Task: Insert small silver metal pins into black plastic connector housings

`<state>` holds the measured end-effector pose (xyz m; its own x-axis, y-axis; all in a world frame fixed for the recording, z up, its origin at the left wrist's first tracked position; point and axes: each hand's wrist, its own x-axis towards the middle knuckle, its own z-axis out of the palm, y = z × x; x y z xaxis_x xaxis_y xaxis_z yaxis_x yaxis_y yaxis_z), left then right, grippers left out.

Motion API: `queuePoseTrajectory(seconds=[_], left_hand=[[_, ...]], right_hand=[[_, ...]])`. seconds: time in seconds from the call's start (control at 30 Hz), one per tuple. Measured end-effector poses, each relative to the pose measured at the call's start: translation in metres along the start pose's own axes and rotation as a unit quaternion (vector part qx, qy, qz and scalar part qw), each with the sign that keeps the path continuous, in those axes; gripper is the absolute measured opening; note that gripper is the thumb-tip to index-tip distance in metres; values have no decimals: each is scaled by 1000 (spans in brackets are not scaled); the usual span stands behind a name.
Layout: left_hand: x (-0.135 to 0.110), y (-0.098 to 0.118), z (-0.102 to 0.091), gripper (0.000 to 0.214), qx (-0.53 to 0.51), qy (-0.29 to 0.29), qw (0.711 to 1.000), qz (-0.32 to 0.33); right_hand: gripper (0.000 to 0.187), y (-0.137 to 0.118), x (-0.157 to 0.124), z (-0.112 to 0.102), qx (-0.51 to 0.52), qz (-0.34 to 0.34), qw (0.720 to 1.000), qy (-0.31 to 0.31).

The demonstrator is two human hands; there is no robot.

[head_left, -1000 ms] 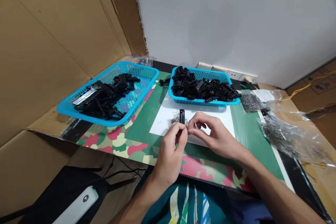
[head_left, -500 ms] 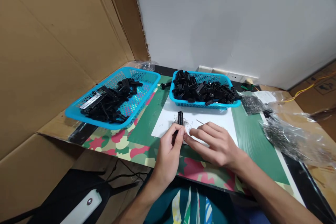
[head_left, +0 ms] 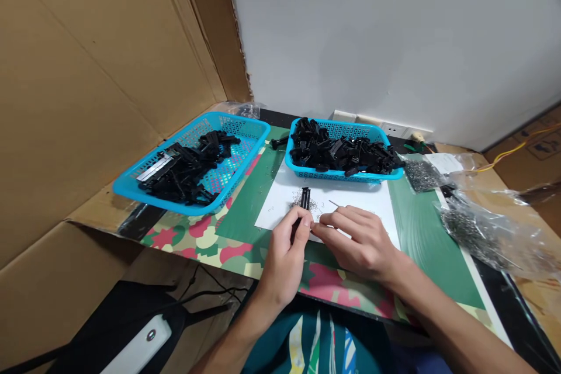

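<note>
My left hand (head_left: 287,251) is closed around a narrow black plastic part (head_left: 305,198), its slotted end pointing away from me past the fingers. Thumb and index finger of my right hand (head_left: 357,239) meet at the part's right side, close to my left thumb; whatever they pinch is too small to make out. A thin metal rod (head_left: 333,203) shows beyond the right knuckles, and I cannot tell whether that hand holds it. Behind the part, a pile of tiny metal wire pieces (head_left: 298,201) lies on a white sheet of paper (head_left: 272,201).
Two blue baskets hold black plastic parts: one basket (head_left: 239,178) at left, the other basket (head_left: 346,175) at the back. Clear bags of metal pieces (head_left: 471,234) lie at right. A cardboard panel (head_left: 109,41) rises on the left, a white wall (head_left: 350,29) behind.
The view has shifted slightly. My right fingers have drawn a little closer together beside the black part, which my left hand keeps holding.
</note>
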<state>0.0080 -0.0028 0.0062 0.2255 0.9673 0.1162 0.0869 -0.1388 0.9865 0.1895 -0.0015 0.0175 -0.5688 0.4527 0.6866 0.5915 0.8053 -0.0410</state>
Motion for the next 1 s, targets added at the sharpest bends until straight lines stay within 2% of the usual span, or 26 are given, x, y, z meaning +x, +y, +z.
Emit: queuePoseTrajectory(seconds=[0.17,0.37,0.47,0.6,0.73,0.87,1.0], left_hand=[[-3,5,-3,31,7,-25,999,-20],[-7,4,-6,30,-13,-20,999,-30],[-7,0,-4,34,-30,-5,999,-34],[-7,-6,-2,24,-63,20,997,-29],[-9,-6,0,21,-110,14,993,-31],[-11,0,2,31,-175,-13,984,-29],[-11,4,3,49,-176,-25,984,-19]], right_hand=[[12,4,-4,1,70,54,996,-8],[22,8,-7,-1,-13,0,1000,-8],[18,7,-6,-1,1,40,999,8],[11,3,-1,-1,57,93,993,32],[11,1,0,3,89,123,988,37],[12,-2,0,6,133,161,976,64],[10,-2,-1,6,123,152,979,65]])
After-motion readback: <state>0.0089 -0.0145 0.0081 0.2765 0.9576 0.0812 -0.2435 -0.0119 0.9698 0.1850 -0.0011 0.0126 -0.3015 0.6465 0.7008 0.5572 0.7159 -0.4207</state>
